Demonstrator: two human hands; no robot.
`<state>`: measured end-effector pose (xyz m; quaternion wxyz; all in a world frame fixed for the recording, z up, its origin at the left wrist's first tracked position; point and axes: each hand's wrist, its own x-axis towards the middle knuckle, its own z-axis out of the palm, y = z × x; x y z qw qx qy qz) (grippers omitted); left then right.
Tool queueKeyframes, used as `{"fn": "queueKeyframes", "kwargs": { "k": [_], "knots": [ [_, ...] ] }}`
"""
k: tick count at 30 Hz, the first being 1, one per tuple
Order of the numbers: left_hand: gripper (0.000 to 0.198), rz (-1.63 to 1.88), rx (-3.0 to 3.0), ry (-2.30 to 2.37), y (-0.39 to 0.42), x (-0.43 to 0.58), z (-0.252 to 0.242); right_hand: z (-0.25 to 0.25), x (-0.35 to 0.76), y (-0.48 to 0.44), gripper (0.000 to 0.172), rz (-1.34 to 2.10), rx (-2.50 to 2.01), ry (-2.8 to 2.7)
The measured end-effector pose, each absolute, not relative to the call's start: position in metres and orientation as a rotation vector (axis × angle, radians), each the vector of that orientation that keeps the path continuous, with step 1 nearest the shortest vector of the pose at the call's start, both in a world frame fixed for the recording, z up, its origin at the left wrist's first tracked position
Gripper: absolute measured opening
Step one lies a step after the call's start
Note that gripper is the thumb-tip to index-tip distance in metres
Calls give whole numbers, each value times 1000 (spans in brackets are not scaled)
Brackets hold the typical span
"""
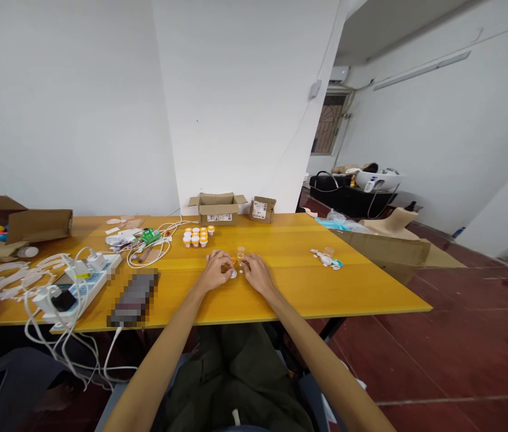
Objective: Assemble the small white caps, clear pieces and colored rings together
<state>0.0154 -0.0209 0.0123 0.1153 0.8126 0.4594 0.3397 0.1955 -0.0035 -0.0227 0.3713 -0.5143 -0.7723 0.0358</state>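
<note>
My left hand [216, 270] rests on the yellow wooden table with its fingers curled and the thumb toward the fingertips. What those fingers grip, if anything, is too small to make out. Just right of them lie a small orange ring [233, 261] and a white round disc [234, 274]. Opposite, my right hand [257, 273] has its fingers bent loosely down at the table, apart from the thumb, with nothing visible in them. By its fingertips are a clear round piece [240, 255] and a tiny white piece [241, 272].
Several small white jars with orange bands [195, 240] stand behind my left hand. Farther back are an open cardboard box [218, 210] and a smaller one [262, 209]. White pieces [327, 259] lie right. Leftward are a phone [133, 298], power strip [85, 288] and cables.
</note>
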Motion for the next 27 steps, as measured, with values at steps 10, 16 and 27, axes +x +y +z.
{"fn": "queueKeyframes", "kwargs": {
  "k": [10,16,27],
  "knots": [
    [22,1156,2310,1477,-13,12,6,-20,193,-5,28,39,-1300,-2023],
    [27,1056,2373,1467,-13,12,5,-19,198,-6,25,66,-1463,-1947],
    [16,987,2399,1396,-21,13,11,-22,198,-3,18,52,-1376,-1978]
  ]
}}
